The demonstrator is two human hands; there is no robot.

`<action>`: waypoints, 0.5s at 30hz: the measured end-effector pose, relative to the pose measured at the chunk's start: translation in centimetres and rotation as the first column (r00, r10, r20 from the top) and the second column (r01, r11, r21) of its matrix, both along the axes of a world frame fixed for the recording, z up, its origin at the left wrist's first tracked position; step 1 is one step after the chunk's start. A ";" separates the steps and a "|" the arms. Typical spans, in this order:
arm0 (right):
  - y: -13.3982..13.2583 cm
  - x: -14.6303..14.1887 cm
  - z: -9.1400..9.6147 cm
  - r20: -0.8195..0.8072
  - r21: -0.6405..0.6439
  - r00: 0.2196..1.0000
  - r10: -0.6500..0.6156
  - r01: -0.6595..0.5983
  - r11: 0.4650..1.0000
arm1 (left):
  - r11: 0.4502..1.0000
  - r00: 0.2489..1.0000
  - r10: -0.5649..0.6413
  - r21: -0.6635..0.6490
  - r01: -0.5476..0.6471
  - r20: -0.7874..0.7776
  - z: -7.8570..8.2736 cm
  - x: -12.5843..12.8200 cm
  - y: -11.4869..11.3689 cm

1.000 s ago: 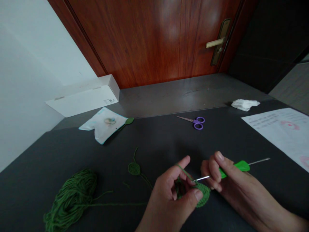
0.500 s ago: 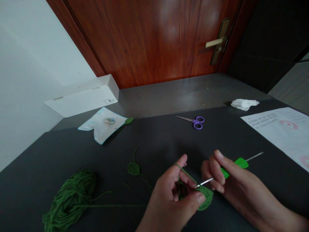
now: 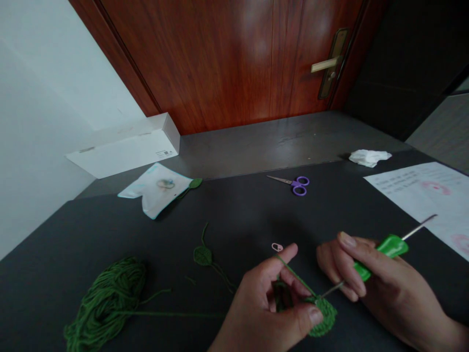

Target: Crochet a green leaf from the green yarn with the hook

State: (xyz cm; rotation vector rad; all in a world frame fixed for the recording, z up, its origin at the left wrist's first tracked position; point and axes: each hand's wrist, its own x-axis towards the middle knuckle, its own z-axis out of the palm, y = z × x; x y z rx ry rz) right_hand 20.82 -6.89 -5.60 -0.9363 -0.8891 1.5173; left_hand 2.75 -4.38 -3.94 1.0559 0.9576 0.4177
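Observation:
My left hand [image 3: 269, 303] pinches a small green crocheted piece [image 3: 325, 318] between thumb and fingers, with a strand of yarn drawn taut over its raised index finger. In my right hand [image 3: 381, 283] is a crochet hook [image 3: 394, 246] with a bright green handle; its lower metal end meets the edge of the piece, and the other end points up to the right. From the green yarn skein [image 3: 110, 298] at lower left, a strand runs to my left hand. A pink stitch marker [image 3: 277, 247] lies just beyond my left index finger.
A finished green crocheted leaf [image 3: 202, 255] lies between skein and left hand. Purple-handled scissors [image 3: 299, 186], a white pouch [image 3: 157, 195] with another leaf [image 3: 195, 183], a white box [image 3: 135, 149], a crumpled tissue [image 3: 369, 157] and a printed sheet [image 3: 432, 190] sit farther back.
Both hands have shifted right and slightly down with the crocheted piece. The hook has swung further right, its upper end higher. The pink stitch marker has come into view beside my left index finger.

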 end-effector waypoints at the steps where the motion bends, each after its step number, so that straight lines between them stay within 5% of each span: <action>1: 0.0 0.1 0.0 0.002 0.001 1.000 0.003 -0.003 1.000 | 1.000 1.000 0.009 -0.008 -0.009 0.011 0.0 0.0 0.0; 15: 0.2 -0.6 -0.5 -0.066 -0.042 0.998 -0.017 0.014 0.999 | 0.998 0.998 0.053 0.029 -0.054 0.037 -0.1 -0.3 0.0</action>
